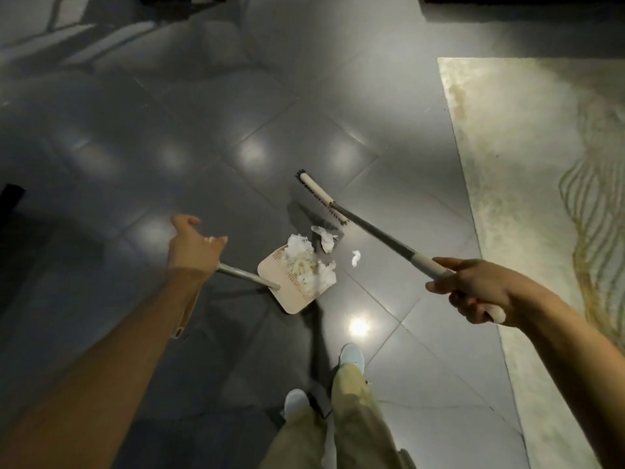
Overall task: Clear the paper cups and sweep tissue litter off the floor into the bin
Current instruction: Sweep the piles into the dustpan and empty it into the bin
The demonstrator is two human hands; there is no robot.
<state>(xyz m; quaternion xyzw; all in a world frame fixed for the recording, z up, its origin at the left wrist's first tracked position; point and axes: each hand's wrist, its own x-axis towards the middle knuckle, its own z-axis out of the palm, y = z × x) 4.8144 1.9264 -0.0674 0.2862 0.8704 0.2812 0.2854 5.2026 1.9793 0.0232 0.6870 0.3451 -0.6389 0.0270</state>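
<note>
The person stands over a grey tiled floor (169, 147) working a long-handled set, one tool in each hand. The left hand (194, 245) is wrapped round the upper part of the dustpan handle (250, 275), thumb sticking out free. It holds the beige dustpan (287, 299) with its lip on the tiles and its mouth turned toward the litter, probably so that the pan stays put while sweepings are pushed in. A pile of crumpled tissue (306, 265) already lies in the pan, heaped toward the open edge. The right hand (473, 292) is clenched round the pale grip of the broom handle (382, 233), with the shaft slanting down and away to the broom head (319, 196). The head sits on the far side of the litter from the pan, placed for a stroke that draws toward the pan. Two bits are not yet in: a larger tissue scrap (325, 239) between the bristles and the pan's lip, and a small tissue scrap (355, 258) lying apart, just to the right of the pan. The sweeping looks nearly finished, judging by how little remains loose. A pale patterned rug (524, 147) borders the tiles on the right, well clear of the litter. Neither the bin nor any paper cups appear in this view.
</note>
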